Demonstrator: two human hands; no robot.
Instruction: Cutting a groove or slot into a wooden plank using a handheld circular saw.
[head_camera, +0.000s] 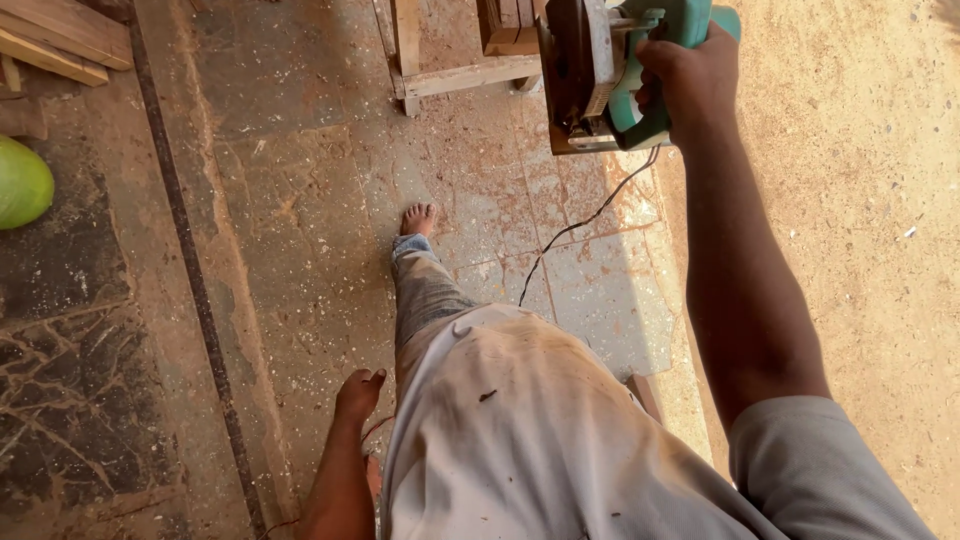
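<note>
Overhead — saw (600, 70) half cut off

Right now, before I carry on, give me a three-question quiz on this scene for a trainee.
1. True or false: the right hand grips the green circular saw by its handle.
2. What does the left hand hold?
A. a plank
B. nothing
C. the cord
3. Fill in: the saw's black cord hangs down toward the dusty ____.

Key: 1 true; 2 B; 3 floor. The left hand hangs free beside the leg; the saw is held up in front of the wooden frame.
</note>
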